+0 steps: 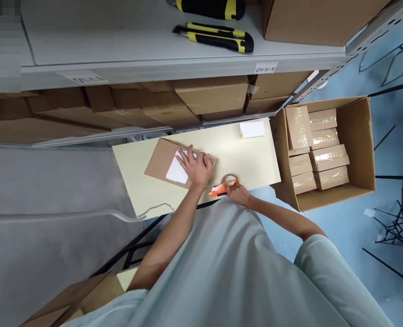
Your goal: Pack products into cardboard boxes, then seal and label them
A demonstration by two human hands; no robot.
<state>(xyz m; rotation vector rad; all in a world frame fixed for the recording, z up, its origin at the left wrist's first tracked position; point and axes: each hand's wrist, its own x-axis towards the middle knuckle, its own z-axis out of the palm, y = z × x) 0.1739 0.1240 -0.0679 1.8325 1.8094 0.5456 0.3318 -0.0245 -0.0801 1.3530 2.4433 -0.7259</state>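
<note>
A flat brown cardboard box (157,163) with a white label (177,169) on its top lies tilted on the cream table (252,163). My left hand (198,169) rests on the box's right part, fingers spread and partly over the label. Just right of the box, near the table's front edge, my right hand (238,194) is closed around an orange tape dispenser (218,190). A roll of tape shows in the dispenser. Its grip is partly hidden by my fingers.
A white box (252,129) lies at the table's back right. Right of the table stands a large carton (361,154) holding several taped boxes. Two utility knives (218,37) lie on the grey shelf (120,36) above. Cartons (211,95) fill the level below. A pale cable (86,215) hangs at left.
</note>
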